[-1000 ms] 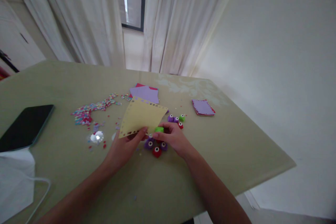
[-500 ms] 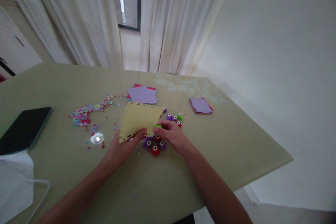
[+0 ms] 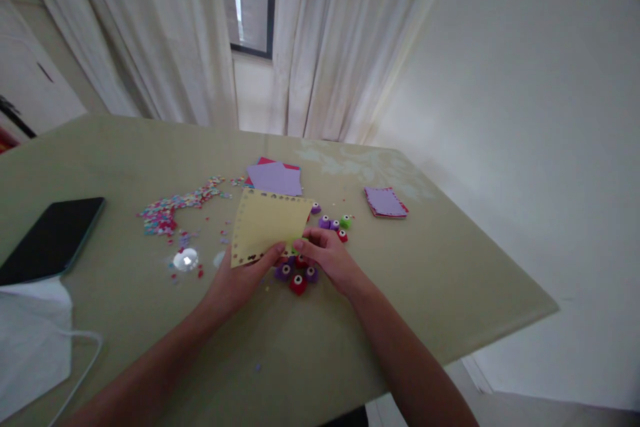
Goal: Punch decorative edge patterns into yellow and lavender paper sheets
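Note:
A yellow paper sheet (image 3: 267, 223) with small shapes punched along its edges is tilted above the table. My left hand (image 3: 240, 283) grips its lower edge, thumb on top and fingers underneath. At the sheet's lower right corner, my right hand (image 3: 330, 259) pinches a small green craft punch (image 3: 296, 246), mostly covered by the fingers. Whether the paper sits inside the punch's slot cannot be made out. Just below the hands lie several craft punches, among them a red punch (image 3: 298, 285) and a purple punch (image 3: 283, 271). Beyond the right hand are more, including a green punch (image 3: 345, 221).
Loose confetti (image 3: 175, 208) spreads on the left of the table. Purple and red paper sheets (image 3: 277, 180) lie behind the yellow one, and a stack of punched purple squares (image 3: 385, 203) to the right. A phone (image 3: 53, 238) and a white face mask (image 3: 35, 347) are far left.
The view has shifted slightly. My right thumb has moved over the green punch, so less of it shows. Both hands keep their hold.

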Available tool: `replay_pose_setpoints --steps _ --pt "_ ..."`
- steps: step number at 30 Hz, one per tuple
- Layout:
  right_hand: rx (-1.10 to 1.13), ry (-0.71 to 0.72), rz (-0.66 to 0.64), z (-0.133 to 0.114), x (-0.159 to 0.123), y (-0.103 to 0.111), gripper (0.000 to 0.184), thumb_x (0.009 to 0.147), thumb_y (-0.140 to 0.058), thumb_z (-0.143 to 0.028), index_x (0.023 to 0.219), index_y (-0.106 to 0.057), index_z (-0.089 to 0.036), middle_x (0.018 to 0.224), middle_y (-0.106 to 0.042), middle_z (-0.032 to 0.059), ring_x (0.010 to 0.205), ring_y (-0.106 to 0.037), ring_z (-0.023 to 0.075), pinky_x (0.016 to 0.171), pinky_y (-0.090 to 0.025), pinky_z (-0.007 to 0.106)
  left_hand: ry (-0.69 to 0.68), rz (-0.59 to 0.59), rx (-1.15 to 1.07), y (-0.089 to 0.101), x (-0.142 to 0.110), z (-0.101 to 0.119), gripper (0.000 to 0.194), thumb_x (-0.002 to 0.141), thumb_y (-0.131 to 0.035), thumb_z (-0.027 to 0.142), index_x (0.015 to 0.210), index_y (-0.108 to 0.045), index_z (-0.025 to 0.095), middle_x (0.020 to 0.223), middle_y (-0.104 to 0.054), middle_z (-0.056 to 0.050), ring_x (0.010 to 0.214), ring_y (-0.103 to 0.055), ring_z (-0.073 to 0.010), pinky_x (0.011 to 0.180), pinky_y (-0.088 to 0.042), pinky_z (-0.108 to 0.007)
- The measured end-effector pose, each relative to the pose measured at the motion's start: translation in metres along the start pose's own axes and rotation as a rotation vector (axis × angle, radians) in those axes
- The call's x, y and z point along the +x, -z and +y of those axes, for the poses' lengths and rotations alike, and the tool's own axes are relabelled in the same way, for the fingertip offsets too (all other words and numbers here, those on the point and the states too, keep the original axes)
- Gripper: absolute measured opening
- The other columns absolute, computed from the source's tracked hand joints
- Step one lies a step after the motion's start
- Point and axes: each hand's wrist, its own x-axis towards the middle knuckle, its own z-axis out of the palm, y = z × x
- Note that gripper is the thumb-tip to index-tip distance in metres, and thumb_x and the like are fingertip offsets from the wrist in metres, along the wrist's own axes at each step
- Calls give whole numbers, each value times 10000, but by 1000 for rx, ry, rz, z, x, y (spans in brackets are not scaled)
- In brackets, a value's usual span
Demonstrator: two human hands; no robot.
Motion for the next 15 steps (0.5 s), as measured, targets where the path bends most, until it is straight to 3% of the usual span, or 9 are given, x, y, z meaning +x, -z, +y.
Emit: replay_pose_setpoints --steps 7,15 --pt "-69 32 -34 -4 -2 -4 440 715 -914 -525 1002 -841 -200 890 -777 33 729 -633 164 652 -484 274 -33 18 38 -1 0 -5 241 831 -739 423 985 -801 248 849 -850 -46 959 -816 -303 896 -651 -409" --pt "-42 29 -42 -5 -3 -6 436 700 -922 -529 1000 -840 -224 913 -796 35 806 -695 212 730 -556 323 -49 28 17 -3 -1 -2 205 837 -719 396 943 -807 245 962 -861 -54 930 -818 -285 869 -661 -385"
